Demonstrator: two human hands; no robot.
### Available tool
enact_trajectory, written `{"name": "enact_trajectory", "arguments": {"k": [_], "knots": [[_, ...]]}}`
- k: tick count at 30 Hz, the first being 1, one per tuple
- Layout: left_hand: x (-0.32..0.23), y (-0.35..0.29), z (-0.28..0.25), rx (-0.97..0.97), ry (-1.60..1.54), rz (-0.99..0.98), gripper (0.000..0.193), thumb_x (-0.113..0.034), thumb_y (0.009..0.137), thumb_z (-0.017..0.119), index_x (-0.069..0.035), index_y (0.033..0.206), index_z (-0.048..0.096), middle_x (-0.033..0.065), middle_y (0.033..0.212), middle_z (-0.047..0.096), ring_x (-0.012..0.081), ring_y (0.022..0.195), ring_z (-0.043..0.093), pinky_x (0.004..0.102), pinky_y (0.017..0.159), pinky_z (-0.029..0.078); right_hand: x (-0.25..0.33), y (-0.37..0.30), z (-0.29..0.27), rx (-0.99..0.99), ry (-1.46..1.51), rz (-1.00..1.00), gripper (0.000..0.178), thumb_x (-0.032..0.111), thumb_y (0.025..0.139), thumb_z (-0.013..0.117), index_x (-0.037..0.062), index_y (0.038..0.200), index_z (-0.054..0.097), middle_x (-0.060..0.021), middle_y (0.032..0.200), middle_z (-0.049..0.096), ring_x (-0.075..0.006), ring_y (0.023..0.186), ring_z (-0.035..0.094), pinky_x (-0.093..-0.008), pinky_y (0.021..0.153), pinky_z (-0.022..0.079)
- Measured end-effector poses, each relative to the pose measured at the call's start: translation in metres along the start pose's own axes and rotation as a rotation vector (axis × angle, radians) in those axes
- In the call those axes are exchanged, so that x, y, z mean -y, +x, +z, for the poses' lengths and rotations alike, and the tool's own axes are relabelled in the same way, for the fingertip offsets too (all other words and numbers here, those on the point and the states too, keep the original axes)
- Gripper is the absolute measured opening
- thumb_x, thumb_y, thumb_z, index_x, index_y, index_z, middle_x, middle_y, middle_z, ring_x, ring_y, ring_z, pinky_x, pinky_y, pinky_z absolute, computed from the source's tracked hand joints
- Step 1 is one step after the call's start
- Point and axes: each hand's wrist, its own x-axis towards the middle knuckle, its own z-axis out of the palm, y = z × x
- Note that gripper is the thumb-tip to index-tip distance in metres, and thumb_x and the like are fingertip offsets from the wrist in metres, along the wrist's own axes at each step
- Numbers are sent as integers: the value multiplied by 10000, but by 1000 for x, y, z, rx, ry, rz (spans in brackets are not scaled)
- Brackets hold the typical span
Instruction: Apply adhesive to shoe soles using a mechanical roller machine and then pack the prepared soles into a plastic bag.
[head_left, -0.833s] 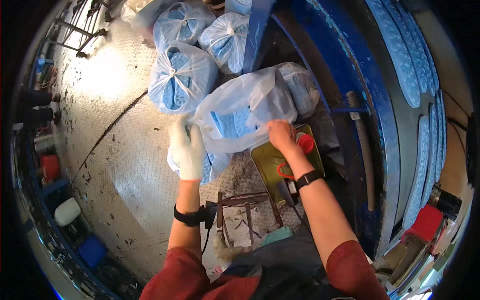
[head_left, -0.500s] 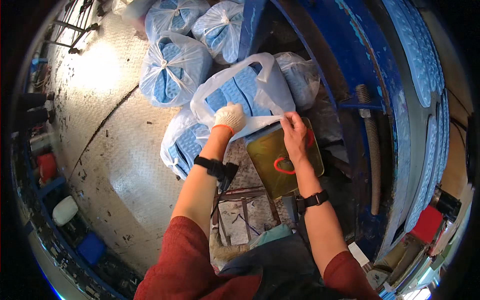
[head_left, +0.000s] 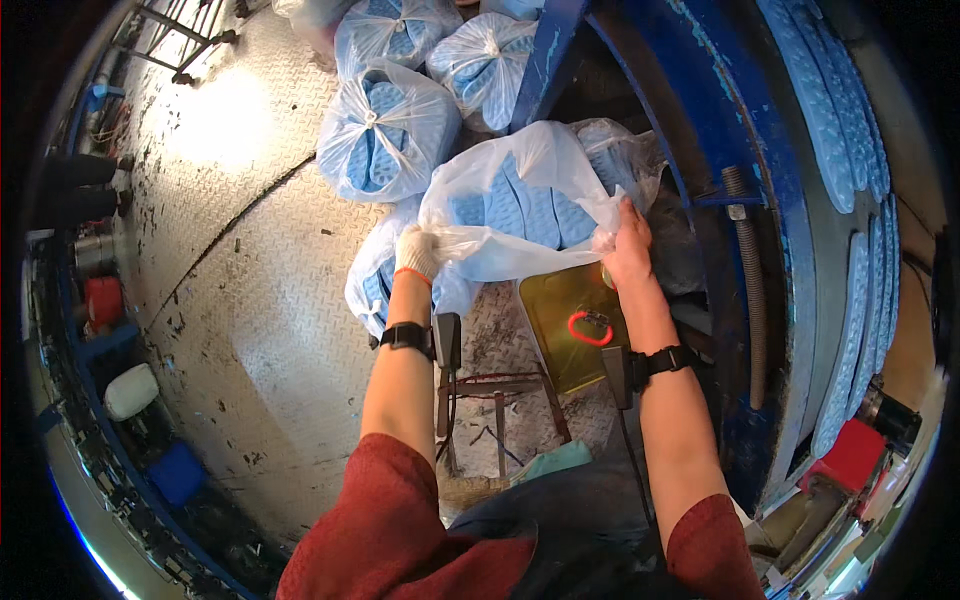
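Gloved left hand (head_left: pixel 417 252) and bare right hand (head_left: pixel 628 250), both clamped on translucent plastic bag of blue pieces (head_left: pixel 520 210), now stretched wider between them than before.

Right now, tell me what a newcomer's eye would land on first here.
First, the big clear plastic bag of blue moulded pieces at centre, gripped at its rim by the gloved left hand and the bare right hand. Behind it, more tied bags sit on the metal tread-plate floor. Just below the right hand lies a yellow-green can with a red ring handle.
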Motion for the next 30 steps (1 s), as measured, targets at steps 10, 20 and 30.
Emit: {"name": "enact_trajectory", "arguments": {"k": [10,20,30], "knots": [[-132,-94,-120,-6,-366,-27,300,114,711,410,-1,846,652,23,710,586,114,585,550,245,543,472,60,-68,15,327,309,165,454,409,914,587,48,1181,520,-57,1067,577,-153,898,563,-285,702,494],[-61,-112,-194,-299,483,-76,214,38,718,525,-32,883,642,81,732,631,214,620,582,312,589,465,-75,-69,50,96,-441,208,288,201,928,520,-50,1062,561,-73,986,636,-184,911,581,-335,770,460],[-70,-72,-17,785,939,1079,269,-73,787,545,-52,1053,566,143,1012,604,315,933,598,404,800,491,-46,-81,76,227,150,129,297,344,963,528,60,1003,607,14,913,598,-74,829,535,-232,751,448]]}}
